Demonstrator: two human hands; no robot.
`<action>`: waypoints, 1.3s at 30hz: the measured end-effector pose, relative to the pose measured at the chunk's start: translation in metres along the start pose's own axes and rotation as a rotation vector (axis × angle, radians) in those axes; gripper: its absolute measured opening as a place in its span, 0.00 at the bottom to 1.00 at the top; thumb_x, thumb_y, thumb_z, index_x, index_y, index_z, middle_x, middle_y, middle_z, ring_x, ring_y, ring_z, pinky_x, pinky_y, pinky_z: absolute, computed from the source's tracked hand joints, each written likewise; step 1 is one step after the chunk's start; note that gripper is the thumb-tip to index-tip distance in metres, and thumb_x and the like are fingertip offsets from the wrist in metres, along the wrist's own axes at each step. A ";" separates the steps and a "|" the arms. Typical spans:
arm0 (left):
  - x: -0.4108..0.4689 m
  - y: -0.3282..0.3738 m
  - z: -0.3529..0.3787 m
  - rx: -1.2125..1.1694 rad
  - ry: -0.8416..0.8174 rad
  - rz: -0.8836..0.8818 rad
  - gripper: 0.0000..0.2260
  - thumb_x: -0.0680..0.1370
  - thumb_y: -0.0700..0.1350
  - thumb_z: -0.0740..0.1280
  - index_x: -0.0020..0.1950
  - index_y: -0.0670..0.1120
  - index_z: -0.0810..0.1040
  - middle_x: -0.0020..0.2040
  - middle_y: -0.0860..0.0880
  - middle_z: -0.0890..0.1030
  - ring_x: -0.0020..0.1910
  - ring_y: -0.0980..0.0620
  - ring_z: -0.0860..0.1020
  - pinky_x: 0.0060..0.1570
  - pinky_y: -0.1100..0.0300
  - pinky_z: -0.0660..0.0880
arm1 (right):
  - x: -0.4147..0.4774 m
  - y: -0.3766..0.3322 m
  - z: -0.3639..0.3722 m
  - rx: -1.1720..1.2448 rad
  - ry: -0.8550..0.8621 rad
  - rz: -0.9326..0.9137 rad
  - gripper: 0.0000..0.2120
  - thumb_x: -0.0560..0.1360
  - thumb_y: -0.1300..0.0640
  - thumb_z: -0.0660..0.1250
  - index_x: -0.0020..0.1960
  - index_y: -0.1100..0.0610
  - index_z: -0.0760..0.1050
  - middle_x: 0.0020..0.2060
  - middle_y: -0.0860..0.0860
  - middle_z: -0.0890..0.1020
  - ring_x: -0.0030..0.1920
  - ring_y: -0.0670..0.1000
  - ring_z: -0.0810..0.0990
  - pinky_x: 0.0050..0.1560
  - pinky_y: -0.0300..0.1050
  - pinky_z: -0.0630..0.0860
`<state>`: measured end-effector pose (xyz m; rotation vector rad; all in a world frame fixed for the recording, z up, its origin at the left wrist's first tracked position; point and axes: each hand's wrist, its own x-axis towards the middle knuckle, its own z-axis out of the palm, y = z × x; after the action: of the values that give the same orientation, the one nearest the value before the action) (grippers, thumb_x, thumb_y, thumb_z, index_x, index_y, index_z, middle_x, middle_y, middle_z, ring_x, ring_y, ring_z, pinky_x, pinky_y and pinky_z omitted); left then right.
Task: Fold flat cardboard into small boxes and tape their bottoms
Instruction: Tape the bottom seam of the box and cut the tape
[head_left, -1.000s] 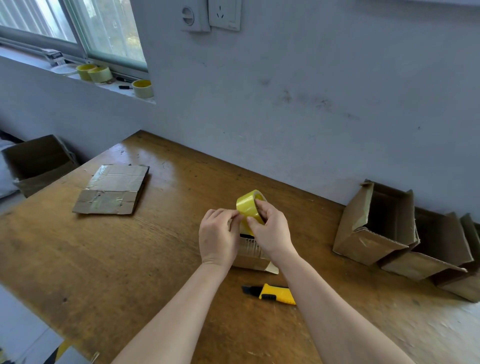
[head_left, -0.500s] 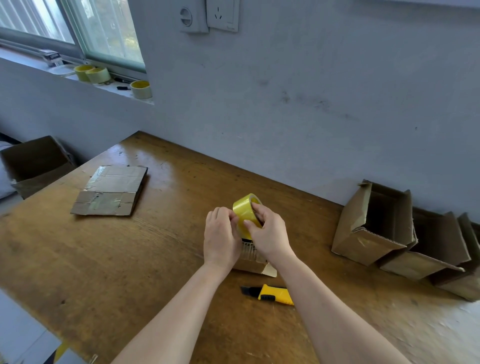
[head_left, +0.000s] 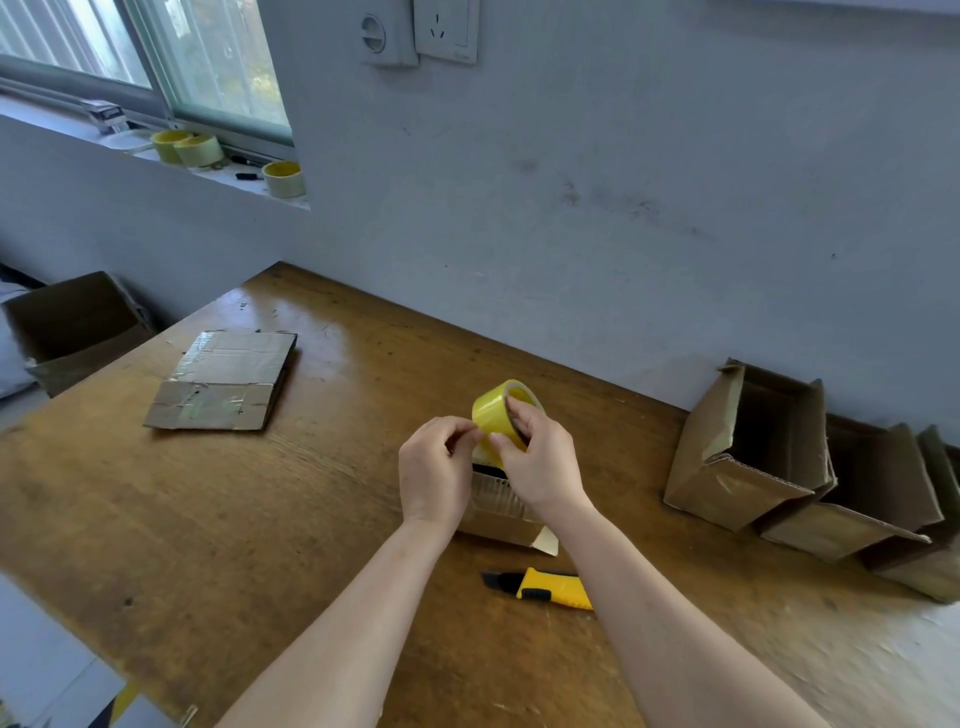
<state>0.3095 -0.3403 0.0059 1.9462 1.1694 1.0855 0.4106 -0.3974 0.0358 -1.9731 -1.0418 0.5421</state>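
Observation:
My right hand (head_left: 540, 462) grips a yellow tape roll (head_left: 493, 415), with fingers through its core, just above a small cardboard box (head_left: 498, 512) on the wooden table (head_left: 260, 519). My left hand (head_left: 434, 467) is beside the roll, its fingertips pinching at the roll's outer layer. Both hands hide most of the small box. A flat stack of taped cardboard (head_left: 223, 382) lies on the table's left part.
A yellow utility knife (head_left: 545, 590) lies on the table just in front of the small box. Several folded boxes (head_left: 753, 457) stand along the wall at the right. A large open carton (head_left: 72, 327) sits off the table's left edge. Spare tape rolls (head_left: 283, 179) rest on the windowsill.
The tape roll and both hands have stayed over the small box, shifting only slightly. My left fingertips have closed onto the roll's outer surface.

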 end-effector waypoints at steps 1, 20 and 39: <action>0.001 0.000 0.000 0.002 -0.017 -0.006 0.03 0.77 0.41 0.68 0.45 0.45 0.82 0.39 0.54 0.80 0.38 0.60 0.75 0.37 0.74 0.70 | 0.000 0.000 0.000 -0.002 -0.004 -0.005 0.26 0.78 0.59 0.68 0.74 0.55 0.65 0.69 0.51 0.74 0.69 0.49 0.72 0.67 0.46 0.72; 0.002 0.014 -0.004 0.160 0.000 -0.046 0.05 0.79 0.38 0.59 0.44 0.45 0.68 0.41 0.50 0.71 0.34 0.57 0.68 0.30 0.66 0.60 | -0.005 0.001 -0.003 -0.227 -0.142 -0.077 0.32 0.78 0.53 0.67 0.77 0.50 0.57 0.67 0.52 0.76 0.66 0.53 0.74 0.65 0.49 0.73; 0.002 0.007 -0.008 -0.288 -0.055 -0.118 0.13 0.77 0.32 0.63 0.45 0.51 0.68 0.43 0.50 0.75 0.41 0.55 0.74 0.40 0.67 0.73 | 0.000 -0.003 0.001 -0.183 -0.110 -0.078 0.22 0.76 0.53 0.65 0.68 0.40 0.68 0.50 0.45 0.81 0.43 0.47 0.79 0.42 0.43 0.79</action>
<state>0.3058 -0.3410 0.0165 1.6547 1.0230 1.0665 0.4086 -0.3959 0.0374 -2.0705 -1.2703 0.5337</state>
